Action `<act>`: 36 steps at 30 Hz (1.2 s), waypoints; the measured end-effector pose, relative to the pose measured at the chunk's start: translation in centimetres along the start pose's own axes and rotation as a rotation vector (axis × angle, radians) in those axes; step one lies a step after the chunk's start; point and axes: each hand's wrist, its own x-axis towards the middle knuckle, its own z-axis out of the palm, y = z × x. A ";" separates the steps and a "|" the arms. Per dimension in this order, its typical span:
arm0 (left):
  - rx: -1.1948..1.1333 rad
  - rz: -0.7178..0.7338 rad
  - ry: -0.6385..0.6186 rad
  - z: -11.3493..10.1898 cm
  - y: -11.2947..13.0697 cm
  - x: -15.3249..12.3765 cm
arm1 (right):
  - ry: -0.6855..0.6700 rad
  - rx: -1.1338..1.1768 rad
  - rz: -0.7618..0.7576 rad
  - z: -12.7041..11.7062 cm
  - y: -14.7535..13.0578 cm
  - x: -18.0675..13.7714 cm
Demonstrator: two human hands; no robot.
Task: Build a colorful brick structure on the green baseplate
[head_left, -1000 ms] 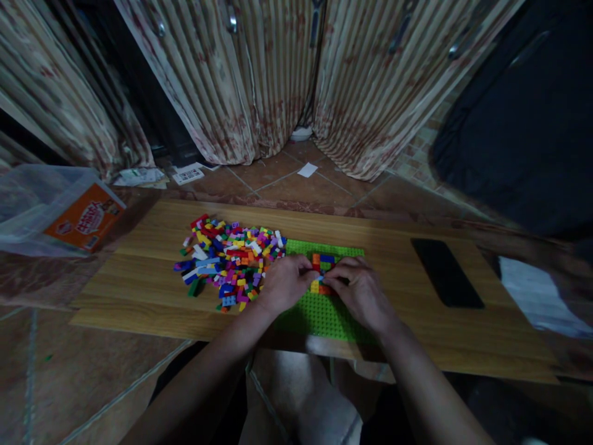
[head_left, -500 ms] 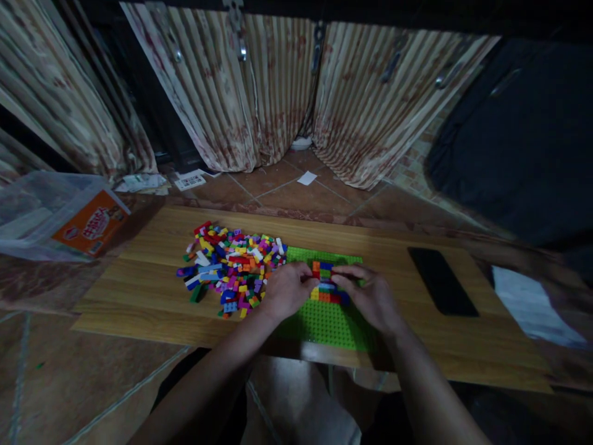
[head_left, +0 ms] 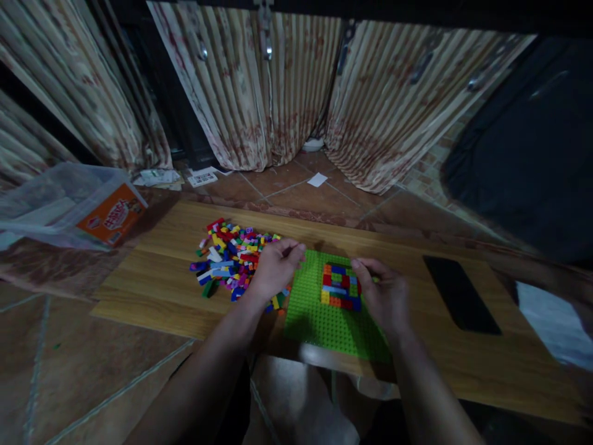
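A green studded baseplate [head_left: 306, 309] lies on the wooden board, with a compact block of colourful toy bricks [head_left: 340, 288] in red, blue, orange, yellow and green pressed onto it. My left hand [head_left: 277, 266] hovers between the loose brick pile [head_left: 231, 250] and the plate's upper left corner, its fingertips pinched together; whatever they hold is too small to make out. Beside the built block's upper right, my right hand [head_left: 382, 293] is curled over the plate's right edge. Its thumb and forefinger come together, and their contents cannot be made out.
The low wooden board [head_left: 162, 272] carries a black phone-like slab [head_left: 461, 295] on the right. A clear plastic bin [head_left: 60, 204] with an orange label stands at left. Paper [head_left: 553, 321] lies beyond the right side. Striped curtains [head_left: 241, 93] hang behind, above a tiled floor.
Both hands have drawn apart from the built block, uncovering it. My left hand moved up and away toward the pile; my right hand shifted slightly right. The view has turned slightly left.
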 end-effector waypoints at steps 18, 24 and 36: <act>-0.315 0.055 0.579 -6.2 1.3 1.5 | -0.379 -0.145 -0.324 5.6 -3.2 -1.8; -0.404 0.049 0.618 -8.2 1.3 1.2 | -0.441 -0.155 -0.350 7.3 -4.0 -1.9; -0.476 0.016 0.652 -9.9 1.3 1.1 | -0.708 -0.202 -0.453 8.1 -5.8 -3.4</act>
